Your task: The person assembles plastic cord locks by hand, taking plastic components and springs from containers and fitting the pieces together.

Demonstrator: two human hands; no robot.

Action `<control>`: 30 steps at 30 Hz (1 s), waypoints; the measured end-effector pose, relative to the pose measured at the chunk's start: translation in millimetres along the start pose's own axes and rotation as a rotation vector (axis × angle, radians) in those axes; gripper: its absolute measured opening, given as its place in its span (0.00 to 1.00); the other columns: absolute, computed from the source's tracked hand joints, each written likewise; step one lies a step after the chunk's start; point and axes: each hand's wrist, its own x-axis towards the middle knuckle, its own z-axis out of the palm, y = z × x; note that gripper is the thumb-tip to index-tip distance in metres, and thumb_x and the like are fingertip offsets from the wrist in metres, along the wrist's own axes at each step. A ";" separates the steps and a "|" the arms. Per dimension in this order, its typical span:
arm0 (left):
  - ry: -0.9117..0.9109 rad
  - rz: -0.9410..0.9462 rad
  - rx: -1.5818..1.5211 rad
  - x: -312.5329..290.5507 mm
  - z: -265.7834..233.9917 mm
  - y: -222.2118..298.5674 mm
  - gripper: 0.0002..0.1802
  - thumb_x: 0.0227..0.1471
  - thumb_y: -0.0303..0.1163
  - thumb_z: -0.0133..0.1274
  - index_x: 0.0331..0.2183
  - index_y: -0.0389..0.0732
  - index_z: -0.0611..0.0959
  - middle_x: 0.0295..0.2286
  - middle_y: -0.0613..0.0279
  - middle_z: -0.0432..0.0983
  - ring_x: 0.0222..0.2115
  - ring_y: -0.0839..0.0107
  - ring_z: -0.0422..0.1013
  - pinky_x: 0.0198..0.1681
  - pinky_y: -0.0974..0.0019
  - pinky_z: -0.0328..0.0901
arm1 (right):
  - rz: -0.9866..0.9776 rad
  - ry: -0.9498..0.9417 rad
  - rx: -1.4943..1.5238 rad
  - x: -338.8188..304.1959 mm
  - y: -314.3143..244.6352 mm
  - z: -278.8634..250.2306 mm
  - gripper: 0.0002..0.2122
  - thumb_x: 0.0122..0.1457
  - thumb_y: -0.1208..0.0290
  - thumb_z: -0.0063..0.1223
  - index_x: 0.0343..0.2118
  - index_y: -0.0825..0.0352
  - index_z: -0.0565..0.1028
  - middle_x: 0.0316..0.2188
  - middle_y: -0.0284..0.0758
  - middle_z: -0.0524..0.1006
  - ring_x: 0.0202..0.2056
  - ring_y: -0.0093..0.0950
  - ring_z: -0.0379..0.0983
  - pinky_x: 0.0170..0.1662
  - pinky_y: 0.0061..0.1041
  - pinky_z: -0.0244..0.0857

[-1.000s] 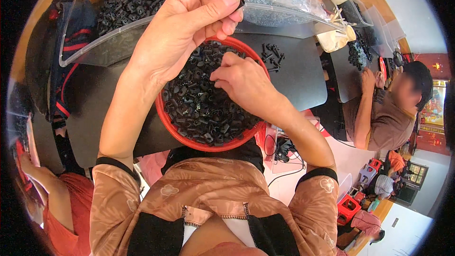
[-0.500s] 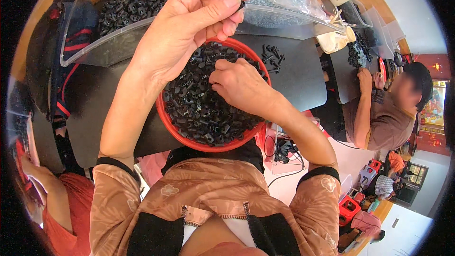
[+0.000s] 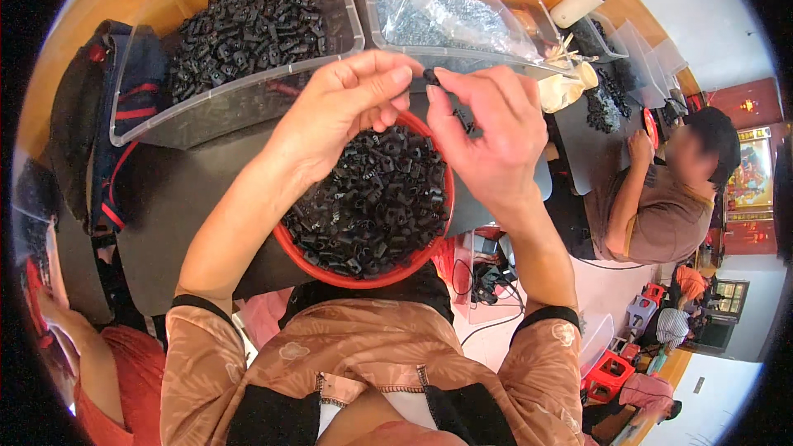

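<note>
Above the far rim of a red bowl (image 3: 299,263), my two hands meet at their fingertips. My left hand (image 3: 343,107) is closed in a pinch at a small black plastic part (image 3: 430,77). From the other side, my right hand (image 3: 498,128) pinches at the same spot with thumb and forefinger. Whether one piece or two sit between the fingertips I cannot tell. Heaped in the bowl below are many similar black plastic parts (image 3: 372,198). The bowl rests at the near edge of a dark table (image 3: 198,190).
Beyond my hands stand a clear bin (image 3: 239,103) of black parts and another (image 3: 487,55) of small silvery pieces under plastic film. A cream bag (image 3: 563,91) and white bottle (image 3: 581,2) are at far right. A person (image 3: 661,206) works on the right; another person's arm (image 3: 87,355) is on the left.
My right hand has left the bowl's parts and risen to meet my left hand. The left hand, still pinching, sits lower in the picture. The view has shifted slightly.
</note>
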 end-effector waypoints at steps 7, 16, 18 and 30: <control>-0.011 -0.054 0.006 0.4 -0.1 -8.7 0.11 0.52 0.35 0.56 0.35 0.39 0.82 0.24 0.72 0.75 0.24 0.84 0.66 0.30 0.80 0.62 | -0.210 -0.093 -0.248 -6.7 -6.4 -2.3 0.12 0.44 0.74 0.57 0.35 0.66 0.76 0.22 0.27 0.65 0.22 0.23 0.66 0.35 0.30 0.55; -0.095 0.086 0.278 -2.4 6.6 -4.5 0.10 0.54 0.35 0.53 0.33 0.39 0.81 0.23 0.72 0.73 0.23 0.84 0.65 0.28 0.80 0.60 | 0.016 -0.435 0.030 23.6 -9.3 -36.6 0.14 0.49 0.78 0.54 0.41 0.63 0.75 0.27 0.32 0.73 0.28 0.31 0.69 0.36 0.29 0.60; -0.116 0.080 0.286 -2.1 4.2 -4.3 0.10 0.54 0.35 0.53 0.32 0.39 0.82 0.23 0.72 0.74 0.24 0.84 0.65 0.28 0.79 0.60 | 0.000 -0.533 0.032 28.2 -9.5 -41.9 0.13 0.51 0.78 0.52 0.41 0.63 0.75 0.27 0.33 0.74 0.29 0.33 0.70 0.36 0.29 0.61; -0.145 0.040 0.284 -1.4 7.0 -2.6 0.09 0.53 0.32 0.54 0.34 0.37 0.81 0.23 0.70 0.75 0.23 0.83 0.64 0.28 0.78 0.60 | -0.069 -0.532 0.040 27.7 -3.5 -40.7 0.05 0.47 0.76 0.50 0.28 0.63 0.74 0.22 0.33 0.69 0.28 0.35 0.69 0.34 0.33 0.60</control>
